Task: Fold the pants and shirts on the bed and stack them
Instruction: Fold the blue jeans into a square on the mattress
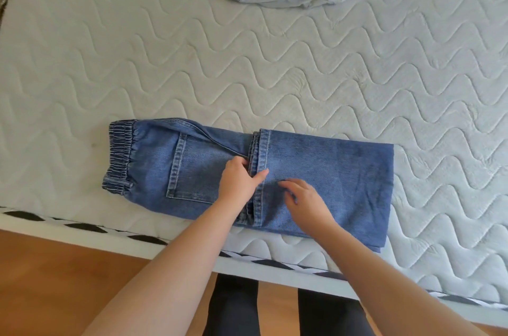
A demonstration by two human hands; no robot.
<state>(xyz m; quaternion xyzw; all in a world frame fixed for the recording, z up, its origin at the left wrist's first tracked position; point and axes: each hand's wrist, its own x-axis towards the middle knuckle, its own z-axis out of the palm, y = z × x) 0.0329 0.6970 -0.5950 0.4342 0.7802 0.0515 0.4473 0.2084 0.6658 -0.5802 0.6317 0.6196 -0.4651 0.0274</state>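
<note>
Pinching hem of blue denim jeans [316, 171], left hand [239, 179]; right hand [305, 198] flat, fingers apart; waistband at nine o'clock.

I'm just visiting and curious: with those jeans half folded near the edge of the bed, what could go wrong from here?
The jeans lie close to the mattress edge; their near corner almost overhangs it, so a pull toward the person could slide them off.

The left hand pinches the stacked hems; if it lets go, those layers may spring apart and spoil the fold.

The right hand rests flat on the denim, so smoothing too hard could drag the top layer askew.
</note>
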